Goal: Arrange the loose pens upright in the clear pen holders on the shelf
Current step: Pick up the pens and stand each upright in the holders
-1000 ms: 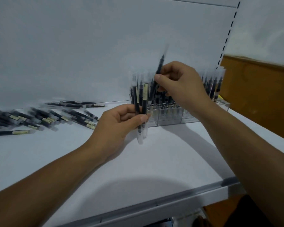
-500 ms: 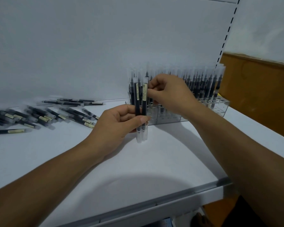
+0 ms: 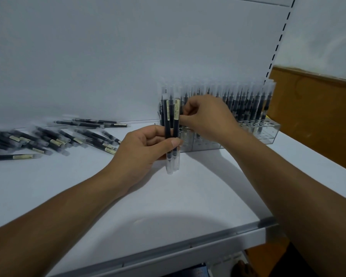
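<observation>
My left hand [image 3: 148, 148] grips two dark pens [image 3: 171, 120] with clear caps, held upright just in front of the clear pen holders [image 3: 268, 134]. My right hand [image 3: 206, 114] reaches in from the right and pinches the rightmost held pen near its pale label. The holders stand at the back right of the white shelf [image 3: 188, 196] with several dark pens [image 3: 246, 104] standing upright in them. Several loose pens [image 3: 54, 138] lie scattered flat at the left of the shelf.
A white back panel [image 3: 128, 56] rises behind the shelf. A slotted upright [image 3: 278, 43] and a wooden panel [image 3: 318, 116] stand at the right. The shelf's metal front edge [image 3: 188, 248] runs across the bottom.
My right hand has lowered a pen into the holder, then come left to the pens in my left hand. My left hand has barely moved.
</observation>
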`<state>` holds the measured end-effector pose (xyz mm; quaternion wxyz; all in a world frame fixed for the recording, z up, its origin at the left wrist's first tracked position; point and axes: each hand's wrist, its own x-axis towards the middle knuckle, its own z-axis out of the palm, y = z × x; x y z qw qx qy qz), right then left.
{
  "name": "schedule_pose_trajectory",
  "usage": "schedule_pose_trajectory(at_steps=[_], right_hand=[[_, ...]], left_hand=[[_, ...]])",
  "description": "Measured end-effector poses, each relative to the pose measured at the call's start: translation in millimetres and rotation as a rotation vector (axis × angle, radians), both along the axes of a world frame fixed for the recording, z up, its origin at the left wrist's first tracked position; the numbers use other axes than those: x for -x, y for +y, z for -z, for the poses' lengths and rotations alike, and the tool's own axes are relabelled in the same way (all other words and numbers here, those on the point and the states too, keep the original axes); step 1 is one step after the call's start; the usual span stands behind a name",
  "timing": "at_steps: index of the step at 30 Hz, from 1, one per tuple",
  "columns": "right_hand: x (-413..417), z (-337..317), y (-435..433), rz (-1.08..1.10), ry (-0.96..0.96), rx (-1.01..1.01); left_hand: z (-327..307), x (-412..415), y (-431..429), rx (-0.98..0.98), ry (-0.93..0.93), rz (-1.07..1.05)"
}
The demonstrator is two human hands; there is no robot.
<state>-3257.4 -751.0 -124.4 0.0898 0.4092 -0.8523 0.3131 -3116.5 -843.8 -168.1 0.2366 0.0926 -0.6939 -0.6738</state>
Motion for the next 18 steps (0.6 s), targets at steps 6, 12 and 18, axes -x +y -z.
schedule_pose_trajectory(at_steps=[6,12,18], right_hand=[[-6,12,21,-0.017,-0.053,0.159],[-18,27,36,-0.251,0.146,0.408],[-8,22,36,-0.368,0.649,0.224]], left_hand=[[-1,0,-1,-0.026,-0.002,-0.019],[-1,1,-1,-0.045,-0.028,-0.015],[-3,-3,4,-0.053,-0.022,0.057]])
